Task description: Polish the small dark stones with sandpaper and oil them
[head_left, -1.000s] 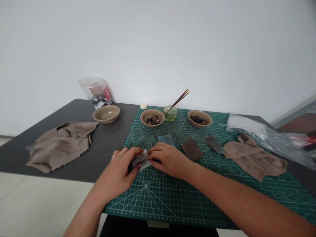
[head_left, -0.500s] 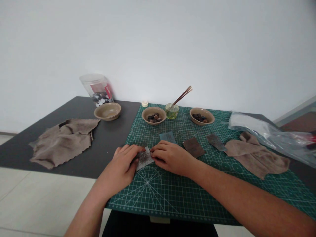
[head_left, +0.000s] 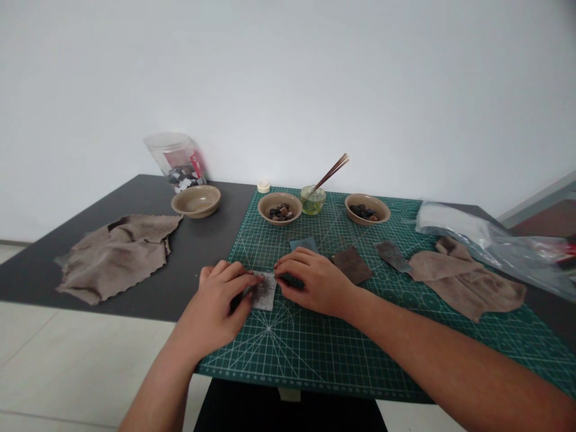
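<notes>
My left hand (head_left: 216,303) and my right hand (head_left: 310,281) meet over the near left part of a green cutting mat (head_left: 351,354). Between their fingertips lies a small grey sheet with a dark smudge (head_left: 263,290), pinched on its left edge by my left fingers. My right hand's fingers are curled and pressed down at the sheet's right edge, over something dark that I cannot make out. A blue-grey sheet (head_left: 304,243) shows just behind my right hand.
A brown sheet (head_left: 353,264) and a grey one (head_left: 392,255) lie right of my hands, then a tan cloth (head_left: 468,282) and a plastic bag (head_left: 495,246). Three bowls (head_left: 279,207), a glass cup with sticks (head_left: 312,200), a jar (head_left: 177,161) and another cloth (head_left: 114,255) stand further off.
The small grey sheet has turned and lies flatter on the mat. Both hands have stayed together on it, shifting slightly.
</notes>
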A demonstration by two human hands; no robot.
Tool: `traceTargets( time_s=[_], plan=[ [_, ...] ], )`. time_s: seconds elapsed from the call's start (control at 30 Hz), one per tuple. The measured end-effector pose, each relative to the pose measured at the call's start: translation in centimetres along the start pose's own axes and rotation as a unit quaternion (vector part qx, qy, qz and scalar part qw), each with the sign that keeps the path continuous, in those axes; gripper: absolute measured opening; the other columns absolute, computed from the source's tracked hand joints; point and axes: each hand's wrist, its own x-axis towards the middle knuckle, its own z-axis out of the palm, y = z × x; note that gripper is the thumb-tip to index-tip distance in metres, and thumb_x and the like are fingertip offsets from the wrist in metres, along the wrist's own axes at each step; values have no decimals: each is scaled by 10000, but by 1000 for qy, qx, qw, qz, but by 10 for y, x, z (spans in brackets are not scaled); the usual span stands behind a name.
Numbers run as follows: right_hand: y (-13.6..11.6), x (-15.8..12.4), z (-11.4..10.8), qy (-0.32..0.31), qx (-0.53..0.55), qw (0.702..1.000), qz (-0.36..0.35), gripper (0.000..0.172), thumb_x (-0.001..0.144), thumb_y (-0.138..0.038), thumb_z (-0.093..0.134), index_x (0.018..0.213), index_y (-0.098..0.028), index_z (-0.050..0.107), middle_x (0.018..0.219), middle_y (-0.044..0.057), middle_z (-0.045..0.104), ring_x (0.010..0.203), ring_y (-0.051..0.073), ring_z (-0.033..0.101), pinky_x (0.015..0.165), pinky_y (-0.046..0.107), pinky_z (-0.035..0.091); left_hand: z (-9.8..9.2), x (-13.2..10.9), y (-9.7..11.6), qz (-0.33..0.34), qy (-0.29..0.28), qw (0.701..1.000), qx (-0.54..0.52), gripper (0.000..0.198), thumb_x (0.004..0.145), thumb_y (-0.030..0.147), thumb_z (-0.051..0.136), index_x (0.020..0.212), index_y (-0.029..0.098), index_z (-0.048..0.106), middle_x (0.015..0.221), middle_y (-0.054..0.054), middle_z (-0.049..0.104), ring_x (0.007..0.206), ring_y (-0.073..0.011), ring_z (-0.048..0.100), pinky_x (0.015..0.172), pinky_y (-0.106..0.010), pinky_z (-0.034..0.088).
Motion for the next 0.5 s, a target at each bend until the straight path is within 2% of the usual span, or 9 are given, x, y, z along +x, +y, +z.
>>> traceTargets(
  time_s=[0.07, 0.3, 0.5],
  plan=[
    [-2, 1, 4, -22, 2, 1000, -6, 68, 877, -149, 618, 935, -166, 647, 971, 65, 724, 902, 190, 642, 853, 341, 536, -1, 0, 1, -9, -10, 1000, 8, 270, 892, 239, 497, 1099, 241, 669, 893, -46, 600, 886, -248, 498, 736, -407, 331],
    [-12, 6, 14, -89, -38, 995, 23, 43, 876, -160, 654, 898, -139, 685, 939, 78, 732, 889, 198, 650, 868, 352, 531, 0, -1, 2, -15, -14, 1000, 6, 285, 880, 227, 515, 1146, 230, 617, 952, -55, 574, 941, -261, 475, 774, -429, 332],
    [-14, 5, 14, -77, -20, 997, 15, 26, 867, -159, 661, 873, -151, 685, 932, 72, 727, 883, 188, 641, 832, 323, 540, -1, -2, 4, -19, -16, 1000, 9, 294, 876, 222, 520, 1146, 256, 631, 931, -53, 571, 930, -265, 469, 755, -429, 325]
  ],
)
